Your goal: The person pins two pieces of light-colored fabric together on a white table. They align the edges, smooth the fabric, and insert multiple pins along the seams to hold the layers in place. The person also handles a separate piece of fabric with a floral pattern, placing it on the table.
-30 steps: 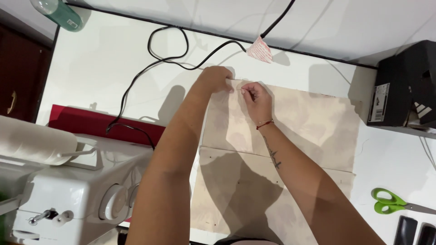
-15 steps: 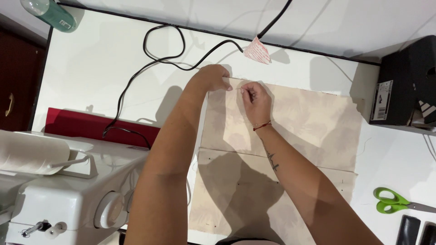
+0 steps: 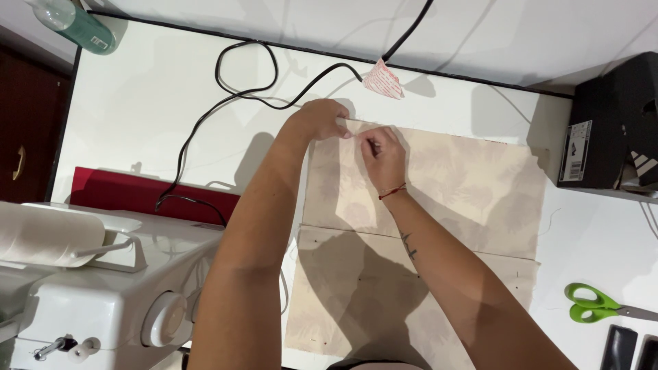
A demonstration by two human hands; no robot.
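Observation:
Pale beige fabric (image 3: 473, 199) with a faint leaf print lies flat on the white table (image 3: 137, 116), in two overlapping pieces. At its far left corner my left hand (image 3: 321, 119) pinches the fabric edge. My right hand (image 3: 384, 159), a red cord around its wrist, rests beside it on the cloth with fingertips pinched together near the same edge. Whether a pin sits between those fingers is too small to tell.
A white sewing machine (image 3: 89, 294) stands at the near left, a red strip (image 3: 151, 195) behind it. A black cable (image 3: 226, 89) loops across the table. A small pink fabric piece (image 3: 382, 79), green-handled scissors (image 3: 593, 305), a black box (image 3: 610, 127) and a green bottle (image 3: 75, 24) lie around.
Both hands stay at the far left corner of the fabric with only small finger shifts. The view has drifted slightly, showing less of the sewing machine.

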